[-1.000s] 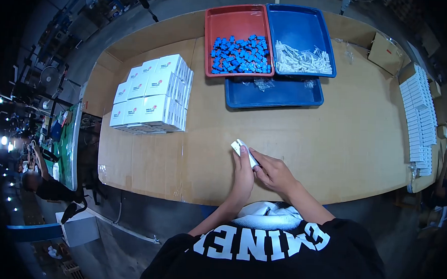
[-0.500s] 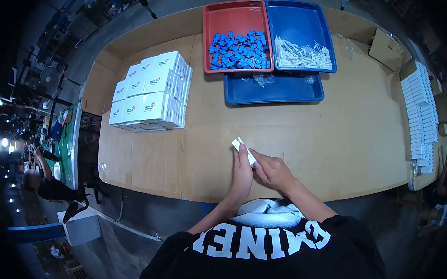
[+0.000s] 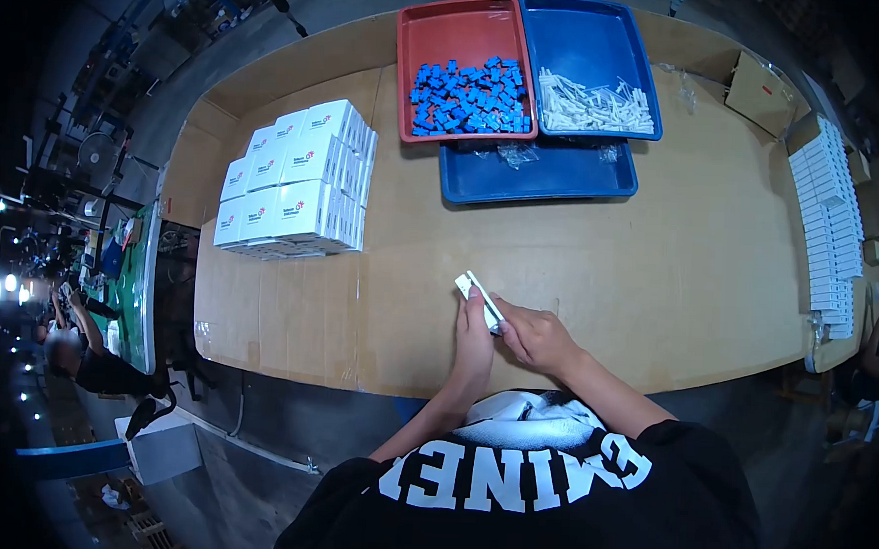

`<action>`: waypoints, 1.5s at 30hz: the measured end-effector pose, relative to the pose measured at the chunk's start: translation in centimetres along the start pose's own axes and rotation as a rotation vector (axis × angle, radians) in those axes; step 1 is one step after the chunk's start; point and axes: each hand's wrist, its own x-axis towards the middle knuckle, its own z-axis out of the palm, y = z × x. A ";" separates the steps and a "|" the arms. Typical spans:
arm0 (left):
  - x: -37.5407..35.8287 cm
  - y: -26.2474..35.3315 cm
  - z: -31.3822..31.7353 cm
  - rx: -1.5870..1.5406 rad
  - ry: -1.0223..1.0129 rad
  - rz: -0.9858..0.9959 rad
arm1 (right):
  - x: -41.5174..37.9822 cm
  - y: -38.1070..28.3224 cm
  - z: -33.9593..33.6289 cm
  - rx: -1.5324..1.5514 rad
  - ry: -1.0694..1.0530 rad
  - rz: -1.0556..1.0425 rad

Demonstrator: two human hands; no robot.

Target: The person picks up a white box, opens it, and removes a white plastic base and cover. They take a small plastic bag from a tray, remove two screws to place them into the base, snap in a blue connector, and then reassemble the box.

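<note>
A small white box-like piece (image 3: 468,285) is held between my two hands over the near middle of the cardboard-covered table (image 3: 431,245). My left hand (image 3: 473,340) wraps its left side, with the thumb lying along the top. From the right, my right hand (image 3: 538,338) has its fingers closed on the piece's lower end. A dark gap shows along the length of the piece. My palms hide part of it.
A red tray (image 3: 406,77) holds blue parts, a blue tray (image 3: 646,77) holds white parts, and another blue tray (image 3: 538,198) lies below them. White boxes (image 3: 300,210) are stacked at left, more (image 3: 826,223) at right. A person (image 3: 102,368) is at far left.
The white piece has turned slightly or opened a little, with a longer dark gap now showing along it. My hands have barely moved.
</note>
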 end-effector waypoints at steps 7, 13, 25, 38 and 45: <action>0.6 3.1 -0.2 -0.042 -0.128 0.115 | 1.1 -0.1 -0.4 0.287 0.081 0.122; -0.5 4.7 -0.1 0.257 -0.337 0.504 | 2.3 -1.0 -2.7 1.050 0.041 0.812; -0.8 4.7 0.8 0.022 -0.295 0.368 | 2.9 -3.4 -1.4 0.777 0.176 0.391; -1.6 5.3 2.7 -0.058 -0.166 0.562 | 2.9 -6.3 -0.2 0.523 0.292 0.312; -2.3 5.6 3.2 -0.082 -0.171 0.586 | 2.5 -6.4 0.0 0.414 0.303 0.253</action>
